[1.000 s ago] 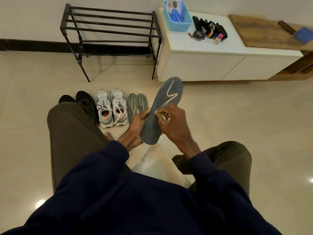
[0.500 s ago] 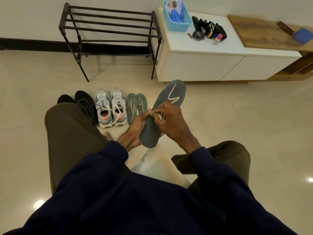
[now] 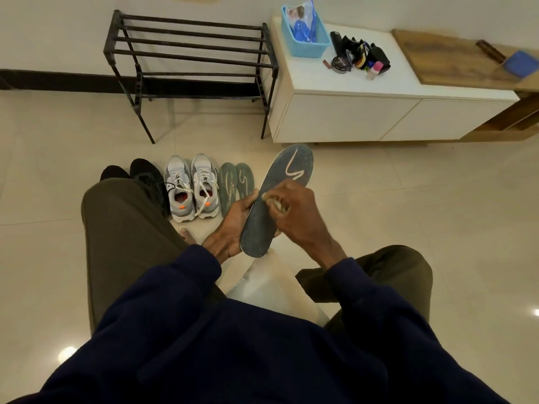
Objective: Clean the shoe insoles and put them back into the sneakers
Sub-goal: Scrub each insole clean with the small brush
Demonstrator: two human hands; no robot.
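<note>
Both hands are on one dark insole [image 3: 277, 199], raised above the person's lap with its toe end pointing toward the white cabinet [image 3: 344, 118]. His left hand [image 3: 233, 225] is wrapped around the left edge near the heel, thumb on the top face, gripping it firmly. Over the middle of that face, the right hand [image 3: 294, 211] is curled, its fingertips pinched on something small and pale (too blurred to name) that is pressed to the surface just below the light S-shaped mark. On the floor beyond the left knee, a pair of grey sneakers [image 3: 191, 188] stands side by side, laces loose and openings facing up. Two more insoles [image 3: 236, 182] lie flat on the floor, touching each other and just beside the right sneaker. A pair of black shoes [image 3: 143, 177] sits on the other side of the sneakers, partly hidden by the knee. Behind them stands a black metal rack [image 3: 189, 53], and a blue basket [image 3: 304, 36] rests on the cabinet's top near its left edge.
</note>
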